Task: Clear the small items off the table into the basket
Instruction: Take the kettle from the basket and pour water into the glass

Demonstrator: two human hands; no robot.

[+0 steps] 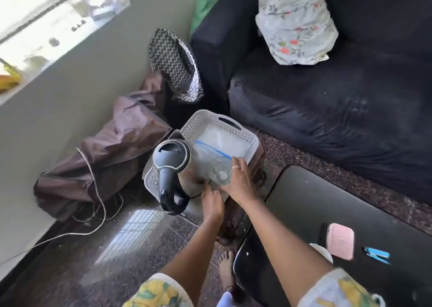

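A white perforated basket stands on a low stand left of the black table. In it are a steel kettle with a black handle, tilted toward me, and a clear zip bag with a blue strip. My right hand is over the basket's near right part, its fingers around a clear plastic bottle with a white cap. My left hand sits at the kettle's base by the basket's front rim; its grip is hidden. On the table lie a pink case and a small blue item.
A dark sofa with a floral cushion runs behind the table. A brown cloth heap, a zigzag-patterned bag and a white cable lie left of the basket. A white object peeks out beside the pink case.
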